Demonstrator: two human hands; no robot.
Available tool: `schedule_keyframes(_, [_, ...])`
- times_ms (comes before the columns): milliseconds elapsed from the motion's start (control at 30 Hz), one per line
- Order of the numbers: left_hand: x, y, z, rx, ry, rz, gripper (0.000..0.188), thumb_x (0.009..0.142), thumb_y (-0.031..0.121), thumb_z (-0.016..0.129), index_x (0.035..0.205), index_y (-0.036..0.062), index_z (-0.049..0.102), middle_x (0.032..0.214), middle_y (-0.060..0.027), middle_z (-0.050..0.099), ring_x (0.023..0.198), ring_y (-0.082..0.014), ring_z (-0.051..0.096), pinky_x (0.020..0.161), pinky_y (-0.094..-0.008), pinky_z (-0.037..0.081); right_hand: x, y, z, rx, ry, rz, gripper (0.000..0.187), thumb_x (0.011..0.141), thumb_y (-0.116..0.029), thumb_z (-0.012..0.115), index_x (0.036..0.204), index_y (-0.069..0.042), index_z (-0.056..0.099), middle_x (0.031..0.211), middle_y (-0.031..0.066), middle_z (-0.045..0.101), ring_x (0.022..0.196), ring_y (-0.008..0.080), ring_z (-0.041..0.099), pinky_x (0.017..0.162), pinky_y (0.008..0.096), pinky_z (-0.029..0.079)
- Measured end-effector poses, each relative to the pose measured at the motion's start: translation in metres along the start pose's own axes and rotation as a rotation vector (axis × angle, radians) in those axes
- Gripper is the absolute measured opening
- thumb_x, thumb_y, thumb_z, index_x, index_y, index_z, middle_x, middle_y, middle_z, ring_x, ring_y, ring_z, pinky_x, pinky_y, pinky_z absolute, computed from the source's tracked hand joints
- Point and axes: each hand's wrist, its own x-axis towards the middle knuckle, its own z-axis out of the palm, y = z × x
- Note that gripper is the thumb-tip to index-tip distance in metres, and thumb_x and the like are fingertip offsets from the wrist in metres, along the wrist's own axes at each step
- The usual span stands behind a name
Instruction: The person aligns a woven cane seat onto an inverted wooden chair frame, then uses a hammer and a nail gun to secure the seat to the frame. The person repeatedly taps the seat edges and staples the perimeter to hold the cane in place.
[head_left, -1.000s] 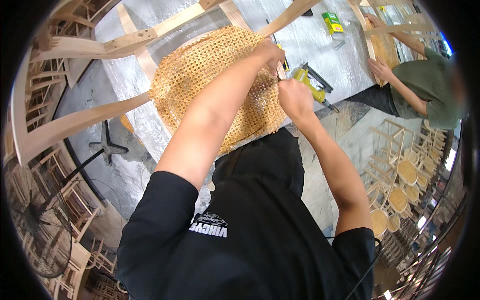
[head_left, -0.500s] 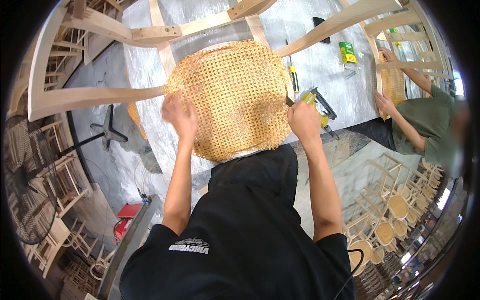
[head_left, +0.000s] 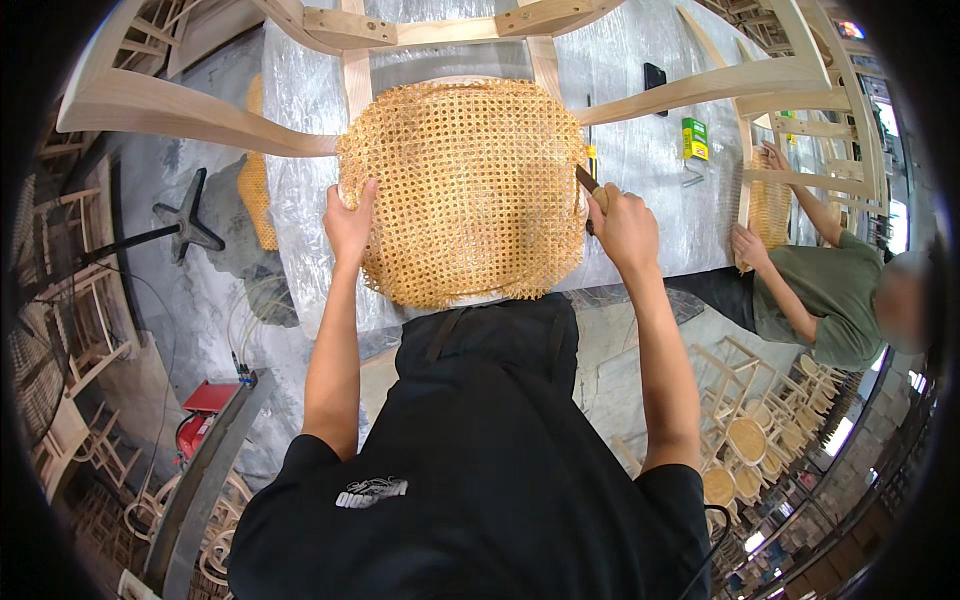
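A chair seat covered with woven cane webbing [head_left: 465, 190] lies in front of me, its cut edges frayed all round. It is joined to a pale wooden chair frame [head_left: 220, 115], whose legs reach out to both sides. My left hand [head_left: 349, 225] grips the seat's left edge, thumb on the cane and fingers by the rim. At the right edge, my right hand [head_left: 626, 232] is closed around the handle of a knife-like tool. Its dark flat blade [head_left: 587, 180] points at the cane rim; the tip's exact contact is hard to see.
The chair rests on a plastic-covered table [head_left: 640, 200]. On it are a screwdriver [head_left: 591, 155], partly hidden, a green-yellow box [head_left: 695, 139] and a black phone [head_left: 654, 76]. At right, a co-worker [head_left: 825, 295] handles another cane piece. A stand base [head_left: 188, 217] is at left.
The view has shifted. My left hand, blurred before, now holds the seat's left edge. My right hand has turned, showing more blade, and the yellow-green power tool beside it no longer shows.
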Motion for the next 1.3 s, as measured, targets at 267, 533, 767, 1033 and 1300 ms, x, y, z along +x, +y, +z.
schedule_keyframes(267, [0.005,0.000,0.001,0.040,0.004,0.004,0.052,0.089,0.043,0.077,0.112,-0.0008,0.063,0.102,-0.0201,0.075,0.094,-0.0321,0.074,0.083,-0.0417,0.055,0.009,0.006,0.007,-0.070,-0.066,-0.023,0.028,0.090,-0.032,0.069,0.089,-0.004,0.065,0.076,0.0226,0.068,0.069,0.0405,0.070,0.061,0.0486,0.058])
schedule_keyframes(533, [0.001,-0.001,0.002,0.026,0.038,0.006,0.046,0.088,0.035,0.080,0.112,-0.0008,0.064,0.099,-0.0190,0.076,0.092,-0.0295,0.075,0.081,-0.0393,0.056,0.023,-0.003,-0.002,-0.103,-0.111,-0.061,0.024,0.087,-0.024,0.066,0.081,-0.001,0.066,0.069,0.0232,0.067,0.063,0.0414,0.070,0.058,0.0486,0.058])
schedule_keyframes(767, [-0.003,-0.002,-0.001,0.072,0.025,0.001,0.042,0.088,0.028,0.081,0.111,-0.0028,0.064,0.098,-0.0201,0.076,0.089,-0.0286,0.075,0.078,-0.0385,0.057,0.049,-0.016,0.008,-0.111,-0.211,-0.087,0.017,0.082,-0.013,0.062,0.072,0.000,0.067,0.072,0.0244,0.068,0.067,0.0413,0.071,0.061,0.0485,0.059])
schedule_keyframes(1033, [0.004,-0.004,-0.001,0.003,0.041,0.045,0.050,0.088,0.038,0.080,0.112,-0.0023,0.064,0.098,-0.0213,0.075,0.090,-0.0315,0.075,0.079,-0.0412,0.057,0.062,-0.016,-0.020,-0.115,-0.146,-0.143,0.022,0.086,-0.020,0.064,0.082,0.001,0.071,0.078,0.0249,0.070,0.072,0.0420,0.072,0.064,0.0490,0.059])
schedule_keyframes(1300, [0.002,0.010,-0.001,0.019,0.014,-0.020,0.049,0.088,0.038,0.079,0.113,-0.0020,0.063,0.097,-0.0212,0.075,0.088,-0.0319,0.075,0.078,-0.0413,0.056,0.044,-0.006,-0.013,-0.072,-0.070,-0.127,0.027,0.088,-0.026,0.067,0.079,-0.001,0.070,0.070,0.0244,0.068,0.064,0.0412,0.070,0.060,0.0496,0.058])
